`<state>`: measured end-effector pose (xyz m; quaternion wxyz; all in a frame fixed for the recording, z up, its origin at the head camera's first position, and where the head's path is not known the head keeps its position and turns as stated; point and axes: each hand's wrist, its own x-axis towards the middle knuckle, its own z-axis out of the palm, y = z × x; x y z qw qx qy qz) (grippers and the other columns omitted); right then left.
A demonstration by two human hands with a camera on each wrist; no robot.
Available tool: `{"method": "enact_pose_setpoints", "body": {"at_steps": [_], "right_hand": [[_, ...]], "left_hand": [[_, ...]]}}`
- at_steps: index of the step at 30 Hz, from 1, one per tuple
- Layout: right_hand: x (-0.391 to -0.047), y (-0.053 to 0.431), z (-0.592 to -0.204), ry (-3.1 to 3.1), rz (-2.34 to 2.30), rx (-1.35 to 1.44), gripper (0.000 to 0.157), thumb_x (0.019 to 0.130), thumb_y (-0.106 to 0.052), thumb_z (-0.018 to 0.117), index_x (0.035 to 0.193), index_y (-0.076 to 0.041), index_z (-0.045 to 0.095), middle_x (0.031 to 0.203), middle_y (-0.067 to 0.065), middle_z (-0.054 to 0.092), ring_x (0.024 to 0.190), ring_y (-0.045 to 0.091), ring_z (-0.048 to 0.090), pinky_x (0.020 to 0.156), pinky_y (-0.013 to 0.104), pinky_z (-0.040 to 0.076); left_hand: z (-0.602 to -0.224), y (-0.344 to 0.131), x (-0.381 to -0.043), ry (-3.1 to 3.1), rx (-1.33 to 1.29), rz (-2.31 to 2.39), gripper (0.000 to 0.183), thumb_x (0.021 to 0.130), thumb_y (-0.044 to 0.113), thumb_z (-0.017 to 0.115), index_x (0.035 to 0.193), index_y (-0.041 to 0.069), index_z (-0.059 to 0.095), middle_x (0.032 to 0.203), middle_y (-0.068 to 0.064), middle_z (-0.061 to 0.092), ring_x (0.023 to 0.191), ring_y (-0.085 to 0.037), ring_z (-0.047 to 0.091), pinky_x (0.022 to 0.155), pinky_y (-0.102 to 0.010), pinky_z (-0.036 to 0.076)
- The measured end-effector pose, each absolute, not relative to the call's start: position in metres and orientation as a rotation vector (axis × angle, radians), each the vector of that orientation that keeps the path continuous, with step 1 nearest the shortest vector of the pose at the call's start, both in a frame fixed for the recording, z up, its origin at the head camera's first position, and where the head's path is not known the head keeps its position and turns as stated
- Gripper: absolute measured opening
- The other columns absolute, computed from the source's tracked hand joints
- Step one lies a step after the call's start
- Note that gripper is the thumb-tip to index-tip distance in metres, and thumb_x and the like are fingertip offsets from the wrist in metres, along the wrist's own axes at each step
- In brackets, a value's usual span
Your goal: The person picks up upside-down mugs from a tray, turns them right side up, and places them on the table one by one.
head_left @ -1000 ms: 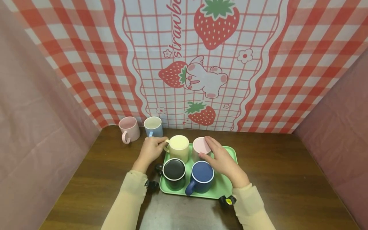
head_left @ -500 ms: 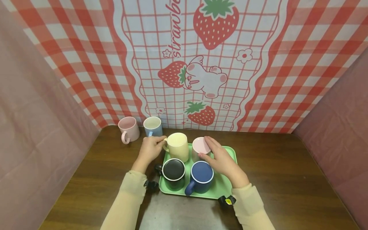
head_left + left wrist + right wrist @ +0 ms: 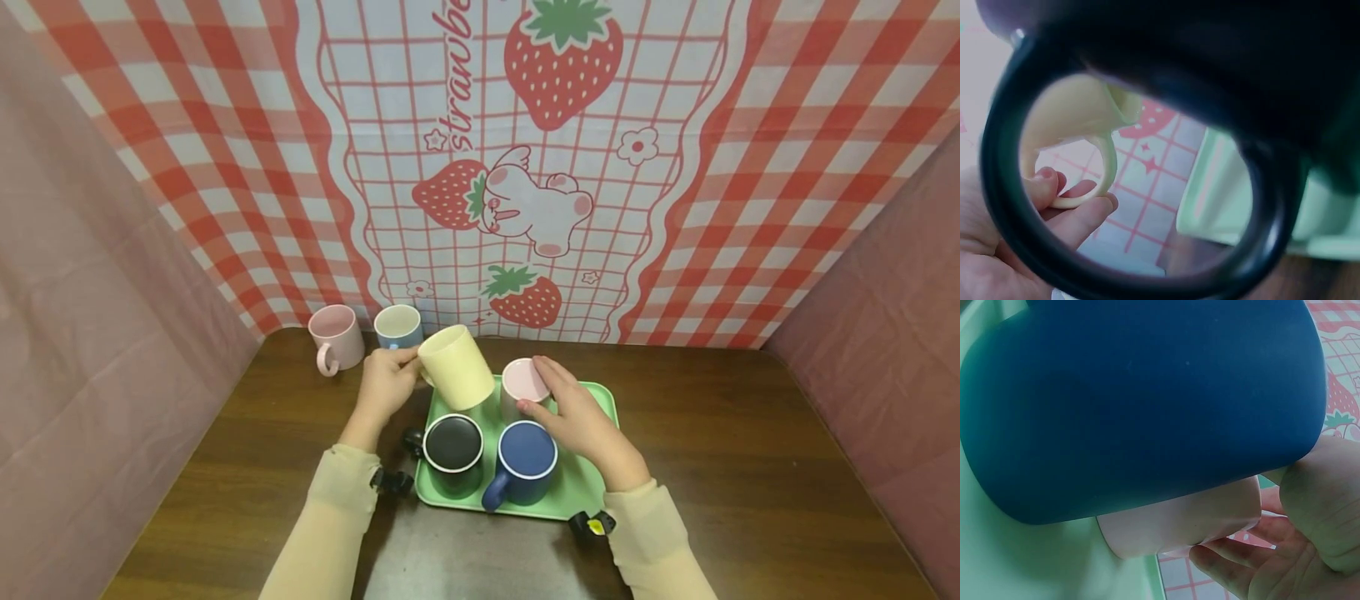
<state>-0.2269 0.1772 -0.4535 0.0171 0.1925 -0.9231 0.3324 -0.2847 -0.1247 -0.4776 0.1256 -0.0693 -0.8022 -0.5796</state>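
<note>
My left hand (image 3: 386, 385) pinches the handle of a pale yellow mug (image 3: 459, 371), which leans left above the back-left part of a green tray (image 3: 588, 492). Thumb and fingers hold that handle (image 3: 1110, 165) in the left wrist view, seen through the black mug's handle ring. On the tray's back row, my right hand (image 3: 588, 425) grips a pink mug (image 3: 522, 382), thumb at the near side and fingers at the right. A black mug (image 3: 454, 443) and a dark blue mug (image 3: 528, 450) stand on the front row, both handles pointing left or forward.
At the table's back left stand another pink mug (image 3: 337, 337) and a light blue mug (image 3: 398, 325), the latter partly hidden by the left hand. A strawberry-print cloth (image 3: 525, 192) hangs behind the brown wooden table (image 3: 750, 467). The blue mug fills much of the right wrist view.
The yellow mug has risen from the tray and tipped to the left, with my left hand drawing it slightly left and back. My right hand and the other mugs stay in place.
</note>
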Motion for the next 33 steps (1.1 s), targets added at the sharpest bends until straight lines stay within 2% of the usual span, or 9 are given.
{"method": "enact_pose_setpoints", "body": {"at_steps": [3,11,15,21,26,33], "right_hand": [[-0.227,0.178,-0.453,-2.866,1.030,0.601,0.081,0.095,-0.038,0.070,0.156,0.000,0.032,0.159,0.019,0.035,0.147,0.037,0.031,0.117,0.053,0.030],[-0.229,0.178,-0.456,-2.852,1.021,0.617,0.081,0.095,-0.037,0.071,0.156,0.001,0.032,0.159,0.020,0.035,0.147,0.037,0.032,0.117,0.054,0.031],[-0.229,0.178,-0.456,-2.834,1.018,0.628,0.081,0.095,-0.036,0.072,0.155,0.002,0.033,0.158,0.021,0.036,0.146,0.038,0.033,0.116,0.054,0.031],[-0.228,0.177,-0.456,-2.852,1.024,0.609,0.081,0.095,-0.038,0.071,0.156,0.000,0.032,0.159,0.020,0.035,0.147,0.037,0.032,0.116,0.054,0.031],[-0.229,0.178,-0.456,-2.851,1.034,0.603,0.082,0.094,-0.036,0.073,0.155,0.000,0.033,0.159,0.020,0.036,0.147,0.037,0.032,0.116,0.054,0.031],[-0.228,0.178,-0.455,-2.866,1.031,0.596,0.082,0.095,-0.037,0.071,0.156,0.000,0.032,0.160,0.019,0.034,0.148,0.037,0.031,0.117,0.054,0.030]], "left_hand": [[-0.473,-0.120,-0.282,-2.275,-0.132,-1.851,0.022,0.094,0.001,0.068,0.114,-0.007,0.072,0.097,-0.028,0.072,0.074,-0.029,0.074,0.065,-0.046,0.061],[-0.468,-0.110,-0.278,-2.113,0.005,-2.182,0.024,0.097,-0.002,0.061,0.116,-0.015,0.067,0.096,-0.032,0.071,0.073,-0.025,0.074,0.066,-0.038,0.061],[-0.466,-0.107,-0.276,-2.041,0.070,-2.309,0.026,0.098,0.000,0.061,0.118,-0.016,0.065,0.090,-0.029,0.072,0.071,-0.023,0.074,0.066,-0.038,0.061],[-0.462,-0.105,-0.274,-1.914,0.158,-2.531,0.030,0.098,0.004,0.064,0.120,-0.016,0.064,0.079,-0.017,0.074,0.074,-0.022,0.075,0.073,-0.039,0.061],[-0.459,-0.101,-0.272,-1.834,0.153,-2.629,0.032,0.098,0.001,0.062,0.122,-0.020,0.060,0.079,-0.016,0.073,0.075,-0.022,0.075,0.075,-0.039,0.061],[-0.456,-0.095,-0.270,-1.743,0.163,-2.743,0.024,0.097,-0.005,0.059,0.115,-0.021,0.062,0.083,-0.015,0.073,0.081,-0.025,0.075,0.080,-0.041,0.060]]}}
